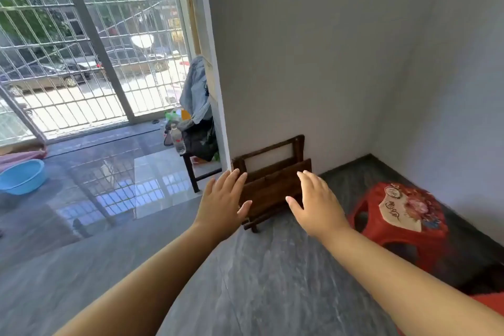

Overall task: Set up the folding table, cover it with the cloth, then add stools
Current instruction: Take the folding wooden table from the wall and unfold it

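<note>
Clearly nothing is set up yet. The table (272, 185) is folded, leaning against the wall (313, 63) at the corner. The left hand (222, 199) and right hand (317, 203) reach toward it, fingers spread and loose, holding nothing; whether they touch it cannot be told. A red stool (403, 215) stands nearby. Unfolding, covering and placing stools all remain; no cloth for it is identifiable.

Blue basin (20, 176) sits on the grey tiled floor (81, 254) at the far left edge. Clear plastic bottle (177, 139) stands upright at the front edge of a dark-legged seat (191, 169), touching a black bag (200, 142). Denim garment (195, 90) hangs above the bag. Barred window grille (68, 63) behind; parked cars (46, 76) outside.
</note>
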The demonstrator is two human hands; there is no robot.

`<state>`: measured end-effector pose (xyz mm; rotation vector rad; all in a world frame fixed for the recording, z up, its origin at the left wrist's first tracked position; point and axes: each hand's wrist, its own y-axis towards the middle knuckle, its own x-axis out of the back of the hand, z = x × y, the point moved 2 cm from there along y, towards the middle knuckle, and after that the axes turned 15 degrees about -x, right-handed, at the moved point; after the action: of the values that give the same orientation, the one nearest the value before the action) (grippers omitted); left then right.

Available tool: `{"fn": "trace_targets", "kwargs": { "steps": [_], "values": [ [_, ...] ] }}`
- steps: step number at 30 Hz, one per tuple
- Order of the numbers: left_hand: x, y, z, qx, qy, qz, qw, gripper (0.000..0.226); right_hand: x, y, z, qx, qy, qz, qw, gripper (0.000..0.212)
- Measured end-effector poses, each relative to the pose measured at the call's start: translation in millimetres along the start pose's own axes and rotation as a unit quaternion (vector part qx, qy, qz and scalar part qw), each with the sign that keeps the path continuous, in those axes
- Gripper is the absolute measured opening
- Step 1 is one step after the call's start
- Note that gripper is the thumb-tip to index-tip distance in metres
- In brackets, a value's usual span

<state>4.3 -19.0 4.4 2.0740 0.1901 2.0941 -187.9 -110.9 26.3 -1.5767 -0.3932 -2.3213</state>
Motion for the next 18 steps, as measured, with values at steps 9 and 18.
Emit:
{"fn": "trace_targets", "kwargs": {
  "steps": [9, 18],
  "values": [
    [-74, 80, 101, 0.012, -0.021, 0.049, 0.998, 0.065, -71, 116, 33, -0.084, 0.048, 0.049, 0.994, 0.06],
    [-139, 151, 164, 0.028, -0.044, 0.088, 0.995, 0.069, -139, 238, 43, -0.105, 0.071, 0.103, 0.987, 0.058]
  ]
}}
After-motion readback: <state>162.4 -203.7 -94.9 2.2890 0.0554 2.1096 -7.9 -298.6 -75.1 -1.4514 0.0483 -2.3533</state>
